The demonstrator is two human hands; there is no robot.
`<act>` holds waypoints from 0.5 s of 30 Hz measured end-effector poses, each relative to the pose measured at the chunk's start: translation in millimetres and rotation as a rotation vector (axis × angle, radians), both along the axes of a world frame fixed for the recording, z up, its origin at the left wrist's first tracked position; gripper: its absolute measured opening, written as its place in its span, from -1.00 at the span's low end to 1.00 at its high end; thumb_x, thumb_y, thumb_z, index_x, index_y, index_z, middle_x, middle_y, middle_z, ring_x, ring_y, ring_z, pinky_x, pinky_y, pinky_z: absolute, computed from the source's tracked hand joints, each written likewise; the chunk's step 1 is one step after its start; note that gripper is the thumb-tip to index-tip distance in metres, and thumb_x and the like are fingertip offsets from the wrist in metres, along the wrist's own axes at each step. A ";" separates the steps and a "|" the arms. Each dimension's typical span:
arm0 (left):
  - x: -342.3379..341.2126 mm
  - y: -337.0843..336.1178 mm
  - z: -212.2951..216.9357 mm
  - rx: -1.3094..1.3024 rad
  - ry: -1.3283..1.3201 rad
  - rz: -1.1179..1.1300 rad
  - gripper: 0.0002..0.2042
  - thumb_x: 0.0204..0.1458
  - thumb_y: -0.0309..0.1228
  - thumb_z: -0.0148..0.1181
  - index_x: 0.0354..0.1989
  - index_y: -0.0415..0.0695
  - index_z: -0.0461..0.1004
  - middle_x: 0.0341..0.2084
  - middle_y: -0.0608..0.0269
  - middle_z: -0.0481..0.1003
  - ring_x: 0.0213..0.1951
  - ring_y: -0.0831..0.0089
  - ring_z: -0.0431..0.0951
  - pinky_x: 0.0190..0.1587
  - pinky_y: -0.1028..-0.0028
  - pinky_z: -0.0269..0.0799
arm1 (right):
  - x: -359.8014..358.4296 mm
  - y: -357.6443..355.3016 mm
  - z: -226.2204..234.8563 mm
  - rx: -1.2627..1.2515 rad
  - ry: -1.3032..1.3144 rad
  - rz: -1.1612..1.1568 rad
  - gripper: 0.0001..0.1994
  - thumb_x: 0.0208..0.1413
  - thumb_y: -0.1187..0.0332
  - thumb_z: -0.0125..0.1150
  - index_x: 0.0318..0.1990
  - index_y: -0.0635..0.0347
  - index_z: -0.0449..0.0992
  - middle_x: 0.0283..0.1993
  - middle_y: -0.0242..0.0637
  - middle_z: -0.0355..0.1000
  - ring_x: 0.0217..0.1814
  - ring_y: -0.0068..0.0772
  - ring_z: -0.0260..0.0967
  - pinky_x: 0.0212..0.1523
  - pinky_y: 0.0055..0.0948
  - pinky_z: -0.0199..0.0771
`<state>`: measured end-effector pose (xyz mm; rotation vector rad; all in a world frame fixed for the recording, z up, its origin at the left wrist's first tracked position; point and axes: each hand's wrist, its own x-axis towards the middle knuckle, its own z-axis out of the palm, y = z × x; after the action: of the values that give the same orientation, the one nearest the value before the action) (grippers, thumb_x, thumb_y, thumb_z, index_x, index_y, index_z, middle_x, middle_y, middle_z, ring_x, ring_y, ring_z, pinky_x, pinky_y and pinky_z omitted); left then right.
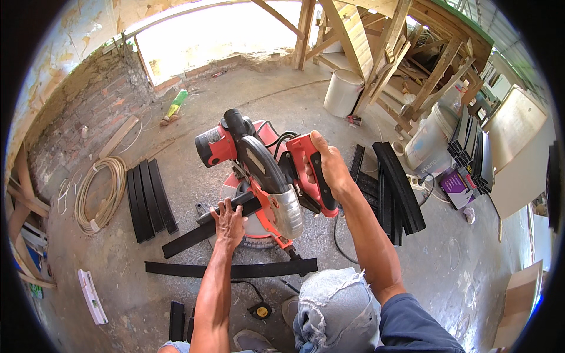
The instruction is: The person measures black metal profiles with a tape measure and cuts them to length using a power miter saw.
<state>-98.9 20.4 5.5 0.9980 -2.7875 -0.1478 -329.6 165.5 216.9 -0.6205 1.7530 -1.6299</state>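
Observation:
A red and black miter saw point(256, 159) stands on the floor in front of me. My right hand point(325, 167) is wrapped round its red and black handle point(312, 170). The dark round guard point(262, 162) covers the top of the blade, and a silver lower guard point(287, 215) hides the rest. A black strip point(187, 240) lies across the saw's base, angled to the left. My left hand point(228, 223) rests on this strip with its fingers spread, left of the blade. Nearer to me, another long black strip point(229, 270) lies on the floor.
Several black strips point(150, 197) lie at left beside a coiled pale hose point(97, 194); more point(400, 188) are piled at right. A tape measure point(260, 310) lies near my feet. White buckets point(343, 93), a purple box point(458, 187) and wooden framing point(353, 41) stand farther off.

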 end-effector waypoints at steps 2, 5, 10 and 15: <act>-0.4 0.2 0.7 -0.013 0.011 0.008 -0.60 0.01 -0.25 0.42 0.02 -0.06 0.57 0.17 -0.03 0.23 0.29 0.00 0.16 0.29 -0.24 -0.01 | -1.0 -0.8 -1.0 0.000 0.000 0.001 -0.28 0.28 -0.35 -0.01 -0.43 0.27 0.51 -0.59 -0.30 0.39 -0.63 -0.46 0.36 -0.56 -0.44 0.42; -1.1 2.1 -1.5 -0.032 0.004 0.008 -0.60 0.01 -0.25 0.42 0.03 -0.06 0.58 0.16 -0.01 0.24 0.28 0.02 0.17 0.29 -0.23 0.00 | -1.6 0.4 -2.4 -0.001 0.000 0.026 -0.27 0.23 -0.41 0.00 -0.39 0.23 0.51 -0.56 -0.33 0.37 -0.61 -0.49 0.33 -0.56 -0.45 0.41; 1.3 -1.4 -4.6 -0.025 0.031 -0.018 -0.61 0.03 -0.24 0.40 0.03 -0.05 0.58 0.13 0.02 0.25 0.26 0.03 0.18 0.28 -0.24 -0.01 | -3.7 -0.8 -5.3 -0.001 0.015 0.004 -0.27 0.28 -0.36 -0.01 -0.42 0.28 0.51 -0.60 -0.30 0.39 -0.63 -0.45 0.36 -0.55 -0.43 0.44; 0.8 -2.1 -6.9 -0.036 0.052 -0.018 -0.62 0.02 -0.24 0.41 0.02 -0.05 0.59 0.12 0.03 0.25 0.26 0.03 0.18 0.28 -0.25 -0.02 | -1.9 -0.2 -1.8 -0.012 0.008 0.007 -0.28 0.29 -0.35 -0.02 -0.43 0.27 0.51 -0.60 -0.30 0.39 -0.63 -0.46 0.35 -0.56 -0.43 0.42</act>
<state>-98.1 18.3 -1.4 0.9475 -2.7422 -0.1231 -331.5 165.3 215.1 -0.6390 1.7456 -1.6365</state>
